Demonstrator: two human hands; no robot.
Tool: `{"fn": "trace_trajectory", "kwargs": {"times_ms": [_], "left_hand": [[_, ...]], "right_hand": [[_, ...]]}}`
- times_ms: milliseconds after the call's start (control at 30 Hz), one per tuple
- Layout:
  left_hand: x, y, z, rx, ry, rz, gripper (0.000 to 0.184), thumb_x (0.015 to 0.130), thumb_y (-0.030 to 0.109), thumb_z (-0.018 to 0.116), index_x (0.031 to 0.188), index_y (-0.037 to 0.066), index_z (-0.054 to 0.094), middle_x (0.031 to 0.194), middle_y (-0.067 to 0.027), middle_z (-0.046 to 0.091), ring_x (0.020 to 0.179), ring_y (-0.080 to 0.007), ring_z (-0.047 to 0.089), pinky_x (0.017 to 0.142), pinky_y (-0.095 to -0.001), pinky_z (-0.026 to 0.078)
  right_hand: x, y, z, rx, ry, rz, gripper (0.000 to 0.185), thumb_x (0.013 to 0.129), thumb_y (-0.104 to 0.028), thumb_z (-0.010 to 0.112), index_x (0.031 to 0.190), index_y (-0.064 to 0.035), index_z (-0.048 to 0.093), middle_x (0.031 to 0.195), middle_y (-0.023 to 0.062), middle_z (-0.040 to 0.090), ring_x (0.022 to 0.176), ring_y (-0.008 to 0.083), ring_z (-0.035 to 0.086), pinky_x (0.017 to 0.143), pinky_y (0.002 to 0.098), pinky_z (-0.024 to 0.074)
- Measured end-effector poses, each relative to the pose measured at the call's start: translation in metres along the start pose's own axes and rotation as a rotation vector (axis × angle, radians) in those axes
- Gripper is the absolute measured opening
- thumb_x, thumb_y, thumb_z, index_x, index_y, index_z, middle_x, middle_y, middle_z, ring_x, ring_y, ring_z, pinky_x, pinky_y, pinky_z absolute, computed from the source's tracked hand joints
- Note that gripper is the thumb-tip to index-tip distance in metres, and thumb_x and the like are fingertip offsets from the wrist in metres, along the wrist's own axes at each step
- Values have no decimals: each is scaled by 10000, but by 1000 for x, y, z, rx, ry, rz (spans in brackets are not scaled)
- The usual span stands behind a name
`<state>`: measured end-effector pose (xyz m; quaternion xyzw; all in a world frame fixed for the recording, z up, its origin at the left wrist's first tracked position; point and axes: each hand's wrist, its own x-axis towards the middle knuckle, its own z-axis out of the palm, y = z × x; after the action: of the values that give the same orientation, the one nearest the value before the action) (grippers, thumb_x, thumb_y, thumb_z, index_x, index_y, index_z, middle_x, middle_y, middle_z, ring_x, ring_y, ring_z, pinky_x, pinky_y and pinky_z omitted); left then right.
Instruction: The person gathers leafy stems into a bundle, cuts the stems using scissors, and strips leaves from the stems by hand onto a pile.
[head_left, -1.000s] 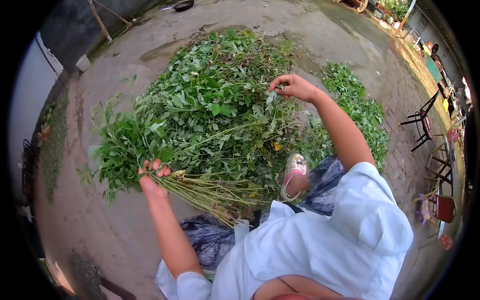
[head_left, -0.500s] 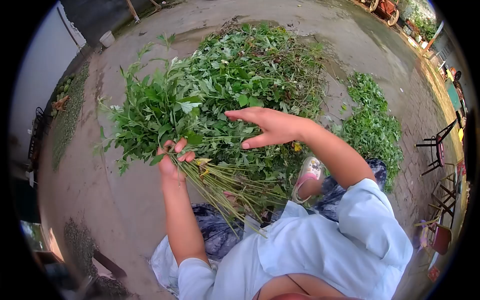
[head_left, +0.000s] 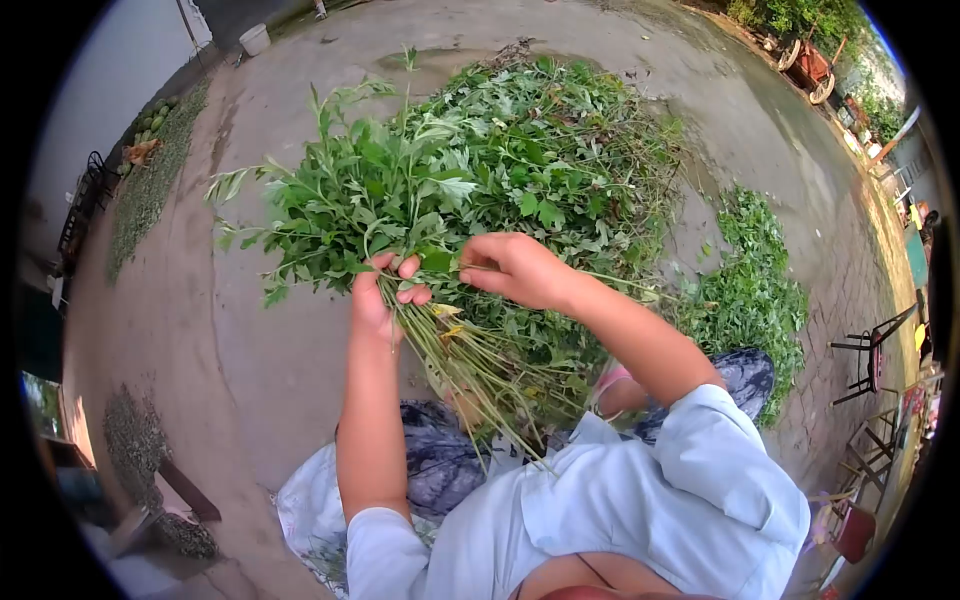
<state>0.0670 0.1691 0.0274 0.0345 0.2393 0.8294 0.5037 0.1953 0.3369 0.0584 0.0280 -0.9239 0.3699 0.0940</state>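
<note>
My left hand is closed around a thick bunch of leafy green stems that look like mugwort. Its leaves fan out up and to the left, while the bare stalks slant down towards my lap. Just right of it, my right hand pinches a single leafy stem, whose thin stalk sticks out behind the wrist. The fingertips are close to the bunch's leaves and partly hide what they grip. Beyond both hands lies a large heap of the same cut plants.
A smaller pile of greens lies to the right on the concrete floor. Chairs stand along the right side. A white bucket is at the far left, and a wheeled cart is at the far right.
My right hand has gone from spread fingers above the heap to a pinch on a stem beside the bunch. The view has shifted, with the bunch still in my left hand.
</note>
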Motion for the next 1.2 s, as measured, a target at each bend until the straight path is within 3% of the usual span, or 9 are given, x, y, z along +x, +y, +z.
{"fn": "trace_trajectory", "kwargs": {"times_ms": [100,200,267,367,533,667,733,900,1200], "left_hand": [[-1,-7,5,4,-68,-24,115,823,187,467,751,98,471,666,-45,494,423,-115,399,483,-299,395],[-3,-3,1,-39,-74,-11,113,829,185,464,763,94,474,671,-41,495,425,-112,393,488,-298,399],[-1,-1,1,-53,-85,6,110,831,184,463,776,91,476,677,-38,496,432,-111,394,493,-296,403],[7,-4,-5,-50,-176,-45,139,848,205,450,874,73,489,797,-60,551,498,-111,450,522,-288,422],[7,-2,5,48,49,122,203,839,199,493,982,54,492,1102,-117,534,547,-119,473,572,-300,439],[16,-13,-13,156,197,201,307,809,227,599,1042,51,504,1045,-66,540,636,-103,467,643,-292,429],[15,-21,-6,209,139,242,354,799,240,619,1071,48,499,1040,-59,542,633,-98,459,642,-298,432],[-1,-21,6,169,58,183,606,731,381,669,1209,87,439,1211,-60,435,1165,-217,343,978,-394,258],[-5,-30,-5,108,180,167,273,793,229,585,1005,62,545,943,-53,575,884,-187,539,786,-321,427]], "right_hand": [[5,-5,15,316,259,-128,206,731,-57,580,923,-3,529,960,132,511,896,266,524,787,324,418],[2,7,-3,215,616,124,376,703,-68,609,1056,-25,486,1009,116,489,978,250,483,844,327,390],[-3,1,-13,-17,463,-84,635,696,-119,641,1254,-68,341,1111,130,485,962,262,506,829,317,399],[-9,-13,-9,275,-153,84,546,796,-167,564,1271,-45,324,963,170,583,781,273,573,730,329,432],[3,-6,-11,154,410,440,318,884,-147,423,1160,11,445,760,196,561,699,283,552,668,348,433],[19,-17,-6,-148,605,64,320,855,-81,418,1162,9,442,856,202,542,705,369,544,657,406,437],[26,-31,9,-231,473,95,445,786,-25,455,1224,-15,374,936,181,507,770,362,544,625,430,452],[24,-57,44,-450,352,-123,476,726,-72,493,1193,-23,413,880,90,447,729,233,562,556,335,481],[7,-39,45,-469,135,-277,444,683,-70,525,1124,-33,490,1004,68,456,825,204,554,563,283,501]]}}
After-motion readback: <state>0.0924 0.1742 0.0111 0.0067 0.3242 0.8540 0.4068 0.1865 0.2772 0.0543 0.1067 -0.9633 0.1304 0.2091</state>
